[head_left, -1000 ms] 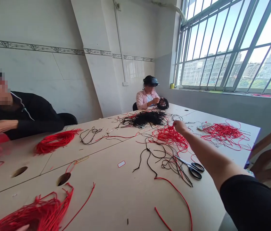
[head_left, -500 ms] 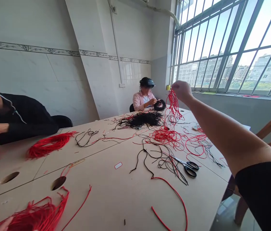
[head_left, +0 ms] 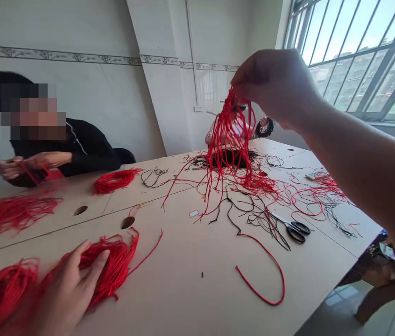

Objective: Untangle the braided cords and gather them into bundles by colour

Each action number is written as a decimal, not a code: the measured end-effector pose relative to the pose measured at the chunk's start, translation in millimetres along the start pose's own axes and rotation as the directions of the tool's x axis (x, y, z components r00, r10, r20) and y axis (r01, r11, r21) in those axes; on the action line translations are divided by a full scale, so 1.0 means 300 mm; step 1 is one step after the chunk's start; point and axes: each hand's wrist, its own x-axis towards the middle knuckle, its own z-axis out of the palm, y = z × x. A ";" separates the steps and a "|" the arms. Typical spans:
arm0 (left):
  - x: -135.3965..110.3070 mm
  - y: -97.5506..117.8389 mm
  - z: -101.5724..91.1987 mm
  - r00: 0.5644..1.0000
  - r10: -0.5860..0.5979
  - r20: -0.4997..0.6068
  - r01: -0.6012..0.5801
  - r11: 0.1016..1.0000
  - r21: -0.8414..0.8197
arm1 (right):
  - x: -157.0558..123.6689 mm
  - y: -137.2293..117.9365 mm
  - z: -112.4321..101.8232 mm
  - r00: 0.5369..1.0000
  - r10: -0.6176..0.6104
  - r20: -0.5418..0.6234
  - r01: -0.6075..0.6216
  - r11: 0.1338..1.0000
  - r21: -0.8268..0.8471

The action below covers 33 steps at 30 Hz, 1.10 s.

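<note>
And there was the right hand [head_left: 274,88], pinched tight on a dangling bunch of thin red cords [head_left: 227,140] above the pale counter [head_left: 183,261], while the left hand [head_left: 66,289], fingers spread open, pressed on a shaggy red hank [head_left: 113,266]; one pair of scissors [head_left: 293,230] lay among black cords [head_left: 264,219]!

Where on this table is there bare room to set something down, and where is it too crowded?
The widest bare patch of tabletop lies between the red cord bundle under the left hand and the loop of red cord. It's crowded around the scissors and black cords, below the red cords hanging from the right hand.
</note>
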 end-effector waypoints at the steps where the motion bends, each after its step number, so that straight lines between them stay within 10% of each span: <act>1: -0.002 0.007 0.006 0.999 -0.038 -0.001 0.037 0.997 -0.067 | -0.048 -0.015 0.033 0.997 -0.014 0.077 0.012 1.000 0.029; 4: -0.012 0.036 0.034 0.999 0.007 -0.044 -0.014 0.988 -0.156 | -0.212 -0.035 0.128 0.914 -0.118 0.388 0.071 0.989 0.133; 7: -0.036 0.061 0.071 0.996 0.076 -0.053 -0.084 0.980 -0.181 | -0.394 -0.030 0.195 0.685 -0.284 0.671 0.168 0.958 0.234; 13: -0.112 0.123 0.126 0.941 0.324 0.101 -0.288 0.919 -0.268 | -0.780 -0.003 0.228 0.406 -0.345 0.846 0.210 0.936 0.281; 18: -0.175 0.164 0.201 0.786 0.517 0.339 -0.395 0.841 -0.369 | -1.012 0.116 0.259 0.526 -0.349 0.776 0.286 0.932 0.225; 23: -0.225 0.204 0.313 0.761 0.531 0.374 -0.381 0.831 -0.405 | -1.025 0.254 0.340 0.805 -0.225 0.548 0.225 0.972 0.069; 29: -0.179 0.249 0.351 0.895 0.381 0.231 -0.260 0.868 -0.423 | -0.877 0.183 0.412 0.750 -0.333 0.571 0.272 0.943 0.193; 33: -0.099 0.247 0.303 0.902 0.304 0.306 -0.182 0.911 -0.370 | -0.797 0.142 0.456 0.706 -0.412 0.577 0.318 0.911 0.261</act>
